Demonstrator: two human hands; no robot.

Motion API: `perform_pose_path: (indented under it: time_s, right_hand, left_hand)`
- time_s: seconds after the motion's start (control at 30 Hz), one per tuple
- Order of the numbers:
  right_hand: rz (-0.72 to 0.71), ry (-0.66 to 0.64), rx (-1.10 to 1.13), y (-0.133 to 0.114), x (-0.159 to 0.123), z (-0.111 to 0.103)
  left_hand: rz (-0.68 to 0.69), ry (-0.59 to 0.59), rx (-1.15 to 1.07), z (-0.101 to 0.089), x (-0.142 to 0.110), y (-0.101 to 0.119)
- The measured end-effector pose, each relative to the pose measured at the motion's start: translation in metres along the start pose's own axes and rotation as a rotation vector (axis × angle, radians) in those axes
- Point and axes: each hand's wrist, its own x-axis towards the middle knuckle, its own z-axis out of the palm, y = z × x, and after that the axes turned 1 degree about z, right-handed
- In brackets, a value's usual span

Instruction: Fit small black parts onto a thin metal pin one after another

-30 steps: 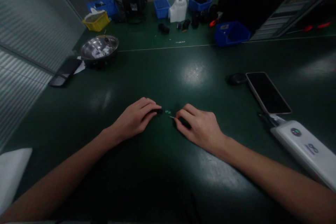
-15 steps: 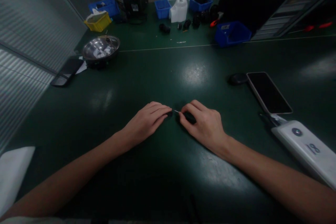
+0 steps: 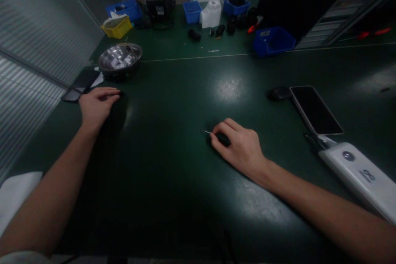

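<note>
My right hand (image 3: 241,146) rests on the green tabletop (image 3: 173,189), closed round the black handle of what looks like a small screwdriver (image 3: 206,131). Its thin metal tip points left, and much of the handle is hidden by the fingers. Far to the left, my left hand (image 3: 97,105) pinches a small black piece (image 3: 121,93) between thumb and fingers, too dark to name. That hand is just in front of a steel bowl (image 3: 107,66) with white scraps in it, beside a dark flat tray-like object (image 3: 85,79).
At right lie a phone (image 3: 317,109), a black mouse-like object (image 3: 279,93) and a white device (image 3: 360,173) with a cable. Along the back stand blue bins (image 3: 274,41), a yellow basket (image 3: 116,27) and a white housing (image 3: 211,14). A white object (image 3: 18,194) sits at left.
My left hand has swung from the tool tip to the far left with the black piece. The small green circuit board seen earlier no longer shows. My right hand has barely moved.
</note>
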Motion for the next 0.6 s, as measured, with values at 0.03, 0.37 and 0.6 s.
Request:
perform_pose_path:
  time_s: [0.03, 0.37, 0.6]
  right_hand:
    - [-0.002, -0.001, 0.003, 0.000, 0.000, 0.000]
    - [-0.017, 0.036, 0.004, 0.001, 0.000, 0.003]
    - [-0.016, 0.029, 0.013, 0.002, 0.000, 0.003]
  left_hand:
    - [-0.029, 0.031, 0.014, -0.004, 0.003, -0.009]
    - [0.034, 0.075, 0.216, -0.008, 0.003, -0.026]
    - [0.127, 0.027, 0.286, -0.009, 0.006, -0.028]
